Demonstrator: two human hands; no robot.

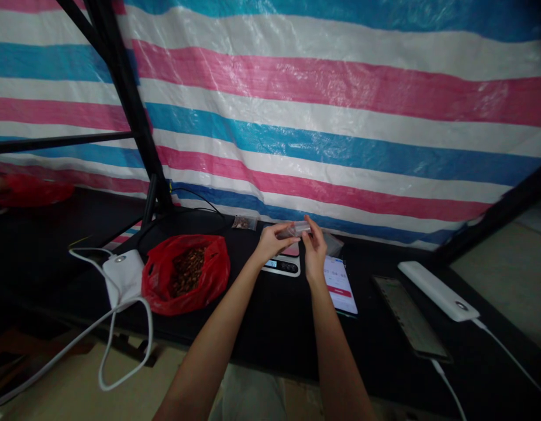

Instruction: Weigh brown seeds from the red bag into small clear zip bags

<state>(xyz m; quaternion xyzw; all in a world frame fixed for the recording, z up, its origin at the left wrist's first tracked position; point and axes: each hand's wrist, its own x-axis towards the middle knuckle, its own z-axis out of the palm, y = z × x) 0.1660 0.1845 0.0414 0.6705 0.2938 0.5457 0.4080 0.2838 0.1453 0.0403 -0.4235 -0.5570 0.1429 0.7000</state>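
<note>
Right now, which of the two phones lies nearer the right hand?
The bright-screened phone, just beside the right hand; the dim-screened phone lies farther right, with a white cable at its near end.

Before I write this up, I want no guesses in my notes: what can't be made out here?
Scale: head view; the left hand overlaps its top, digits too small to read.
Clear plastic item: head view; left and right hand cover parts; blur hides any contents.
Dim phone: head view; screen too dark and blurred to read.
Far-left red plastic: head view; blurred; left edge cuts off what adjoins it.
</note>
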